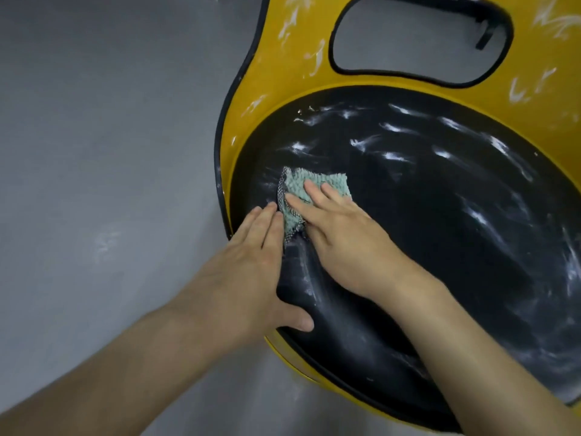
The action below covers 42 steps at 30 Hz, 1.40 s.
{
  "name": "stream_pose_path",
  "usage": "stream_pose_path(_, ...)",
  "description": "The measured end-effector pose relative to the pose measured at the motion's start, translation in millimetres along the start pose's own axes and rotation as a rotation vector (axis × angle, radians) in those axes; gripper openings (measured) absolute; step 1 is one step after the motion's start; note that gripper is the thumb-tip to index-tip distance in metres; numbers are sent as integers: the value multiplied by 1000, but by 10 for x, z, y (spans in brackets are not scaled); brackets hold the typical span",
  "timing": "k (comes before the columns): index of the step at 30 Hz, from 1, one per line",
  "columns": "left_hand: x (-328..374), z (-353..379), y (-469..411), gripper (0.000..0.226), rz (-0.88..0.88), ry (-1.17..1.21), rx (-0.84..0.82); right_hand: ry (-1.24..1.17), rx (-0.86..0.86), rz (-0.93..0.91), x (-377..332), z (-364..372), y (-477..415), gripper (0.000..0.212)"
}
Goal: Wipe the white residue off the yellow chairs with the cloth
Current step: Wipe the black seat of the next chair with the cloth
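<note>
A yellow chair with a black seat cushion fills the right side of the view. White residue streaks mark both the yellow backrest and the black cushion. A small green cloth lies on the cushion's left part. My right hand presses flat on the cloth with straight fingers. My left hand rests on the cushion's left edge, its fingertips touching the cloth's left side and its thumb lying on the cushion.
Grey floor spreads to the left of the chair. The backrest has a black-rimmed oval cut-out near the top of the view.
</note>
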<state>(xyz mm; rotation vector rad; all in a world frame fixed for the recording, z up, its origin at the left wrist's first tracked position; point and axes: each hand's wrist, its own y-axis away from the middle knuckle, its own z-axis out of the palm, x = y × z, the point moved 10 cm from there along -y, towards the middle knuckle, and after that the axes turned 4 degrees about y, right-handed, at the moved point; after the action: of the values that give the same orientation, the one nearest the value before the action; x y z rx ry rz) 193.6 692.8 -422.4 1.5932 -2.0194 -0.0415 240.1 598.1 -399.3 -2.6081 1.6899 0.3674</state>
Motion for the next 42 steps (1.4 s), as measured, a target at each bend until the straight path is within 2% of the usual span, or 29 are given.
stream_pose_path(6,32,-48,42,140,-28,-19,49,44,115,-30,-37,245,1174,57)
stream_pose_path(11,81,-84,142,138,-94,-22,45,10,95,-74,-158,129,746,61)
stream_pose_path(14,94,-108,192,133,-153,25,5,3,-86,-96,-220,101,443,92)
stream_pose_path(15,96,-121,216,131,-168,48,-5,37,-85,-106,-223,60,486,90)
stream_pose_path(19,103,-147,321,125,-212,16,19,-14,-19,-173,-119,132,1064,61)
stream_pose_path(21,152,-164,325,122,-209,-84,13,-18,65,-193,-83,161,1258,65)
stream_pose_path(23,174,-224,316,121,-195,-218,24,-3,77,-187,-38,198,1255,64)
stream_pose_path(25,125,-233,305,124,-189,-253,44,11,100,-211,-89,188,1131,62)
stream_pose_path(29,-83,-107,318,133,-189,-34,71,16,-34,-277,-271,168,534,72)
stream_pose_path(32,-196,-41,334,134,-166,76,129,81,-42,-266,-381,92,187,84)
stream_pose_path(37,-260,17,332,137,-140,77,160,114,26,-255,-281,238,706,65)
stream_pose_path(42,-273,79,338,133,-115,127,168,174,-82,-248,-418,170,425,64)
